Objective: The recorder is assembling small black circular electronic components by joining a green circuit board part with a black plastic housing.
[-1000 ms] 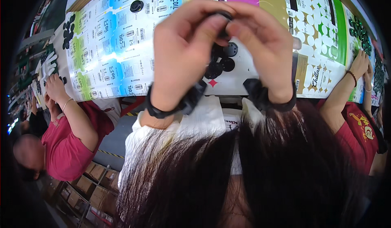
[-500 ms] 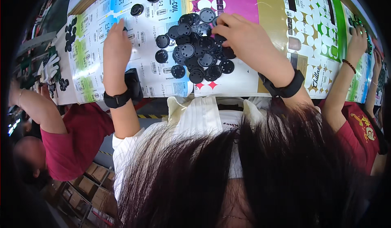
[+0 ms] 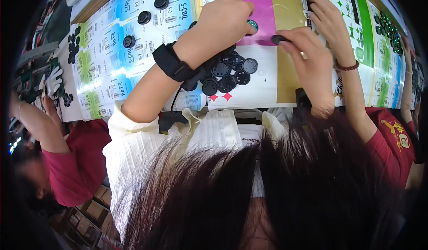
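Note:
My left hand (image 3: pixel 225 20) reaches across to the right, its fingers closed on a small round green board (image 3: pixel 253 25) over the magenta strip. A black disc (image 3: pixel 278 39) is pinched between thumb and fingers of my right hand (image 3: pixel 312 49), just right of that board; the two do not touch. Below my left hand lies a pile of black discs with small holes (image 3: pixel 228 83), partly hidden by my left wrist and its black strap (image 3: pixel 171 61). Three thicker round black pieces (image 3: pixel 144 17) stand apart on the left of the table.
A co-worker's hand (image 3: pixel 330 20) reaches over the table close to my right hand. Green-and-black round parts (image 3: pixel 388 32) lie at the far right. Black discs (image 3: pixel 73 45) sit on the left edge, near another co-worker's arm (image 3: pixel 42 123). A wooden rail (image 3: pixel 100 2) borders the far edge.
My left hand has moved right from the left side, where a third thick black piece now lies, and holds a green board. My right hand has left the pile rightward with a black disc.

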Available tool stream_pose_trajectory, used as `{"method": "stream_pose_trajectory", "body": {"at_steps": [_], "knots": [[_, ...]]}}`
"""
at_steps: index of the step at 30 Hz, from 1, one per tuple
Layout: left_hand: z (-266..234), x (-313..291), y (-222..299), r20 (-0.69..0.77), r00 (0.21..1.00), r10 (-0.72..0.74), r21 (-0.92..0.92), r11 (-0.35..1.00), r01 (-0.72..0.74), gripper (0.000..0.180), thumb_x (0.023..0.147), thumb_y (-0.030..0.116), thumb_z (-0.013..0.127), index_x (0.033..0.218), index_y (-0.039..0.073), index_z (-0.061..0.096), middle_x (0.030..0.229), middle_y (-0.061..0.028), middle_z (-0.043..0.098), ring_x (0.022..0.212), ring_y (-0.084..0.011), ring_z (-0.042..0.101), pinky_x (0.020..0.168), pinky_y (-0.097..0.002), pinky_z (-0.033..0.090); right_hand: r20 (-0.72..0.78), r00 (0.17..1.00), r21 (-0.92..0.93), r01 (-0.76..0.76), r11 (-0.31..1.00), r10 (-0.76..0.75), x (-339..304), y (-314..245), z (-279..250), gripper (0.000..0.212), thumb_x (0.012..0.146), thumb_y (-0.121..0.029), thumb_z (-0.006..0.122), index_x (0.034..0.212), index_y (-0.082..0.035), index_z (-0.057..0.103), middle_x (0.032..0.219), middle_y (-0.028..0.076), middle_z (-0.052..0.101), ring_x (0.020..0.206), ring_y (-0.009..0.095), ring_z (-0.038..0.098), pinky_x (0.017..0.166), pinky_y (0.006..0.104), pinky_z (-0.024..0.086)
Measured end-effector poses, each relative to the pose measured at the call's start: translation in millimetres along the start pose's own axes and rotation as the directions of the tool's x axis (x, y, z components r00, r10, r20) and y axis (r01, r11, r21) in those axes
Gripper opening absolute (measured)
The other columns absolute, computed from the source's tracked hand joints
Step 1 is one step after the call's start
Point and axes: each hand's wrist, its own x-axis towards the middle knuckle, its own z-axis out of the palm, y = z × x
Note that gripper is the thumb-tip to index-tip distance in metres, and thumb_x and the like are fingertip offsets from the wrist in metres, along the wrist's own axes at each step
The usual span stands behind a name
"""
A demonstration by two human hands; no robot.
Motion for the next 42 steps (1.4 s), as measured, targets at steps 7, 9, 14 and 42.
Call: {"method": "stream_pose_trajectory", "body": {"at_steps": [7, 9, 14, 42], "knots": [[16.5, 1.5, 8.1, -0.030, 0.998, 0.061, -0.110, 0.992, -0.064, 0.017, 0.069, 0.010, 0.063, 0.082, 0.003, 0.054, 0.076, -0.0117, 0.059, 0.074, -0.0286, 0.056, 0.066, -0.0374, 0.044, -0.191, 0.961, 0.200, -0.160, 0.967, 0.198, -8.5, 3.0, -11.9, 0.013, 0.073, -0.003, 0.062, 0.086, 0.000, 0.061, 0.077, 0.004, 0.058, 0.065, 0.013, 0.055, 0.060, 0.0218, 0.045], [12.0, -2.6, 8.3, -0.076, 0.995, 0.066, -0.066, 0.995, -0.071, 0.020, 0.071, 0.007, 0.061, 0.089, 0.005, 0.055, 0.075, -0.0118, 0.058, 0.075, -0.0274, 0.057, 0.064, -0.0363, 0.044, -0.186, 0.958, 0.267, -0.166, 0.949, 0.219, -7.4, 6.4, -9.9, 0.015, 0.073, -0.002, 0.063, 0.088, 0.000, 0.062, 0.077, 0.003, 0.058, 0.063, 0.011, 0.054, 0.059, 0.0205, 0.044], [-18.4, -6.6, 16.8, -0.072, 0.996, -0.045, -0.361, 0.933, 0.017, 0.023, 0.077, 0.004, 0.057, 0.099, -0.001, 0.056, 0.085, -0.0125, 0.062, 0.075, -0.0225, 0.061, 0.065, -0.0302, 0.050, -0.092, 0.906, 0.626, -0.270, 0.731, 0.414, -6.9, -8.2, -11.8, 0.018, 0.076, 0.000, 0.061, 0.094, 0.000, 0.062, 0.078, 0.006, 0.061, 0.066, 0.010, 0.057, 0.061, 0.0191, 0.045], [-27.0, -50.2, 67.5, -0.028, 0.963, -0.268, -0.998, 0.068, -0.010, 0.022, 0.089, 0.012, 0.045, 0.105, -0.003, 0.046, 0.095, -0.0145, 0.059, 0.087, -0.0202, 0.059, 0.078, -0.0352, 0.050, -0.301, 0.928, -0.035, 0.220, 0.975, -0.220, 3.5, -34.8, -15.9, 0.045, 0.054, 0.002, 0.072, 0.098, -0.002, 0.063, 0.089, 0.007, 0.058, 0.072, 0.014, 0.054, 0.062, 0.0236, 0.044]]}}
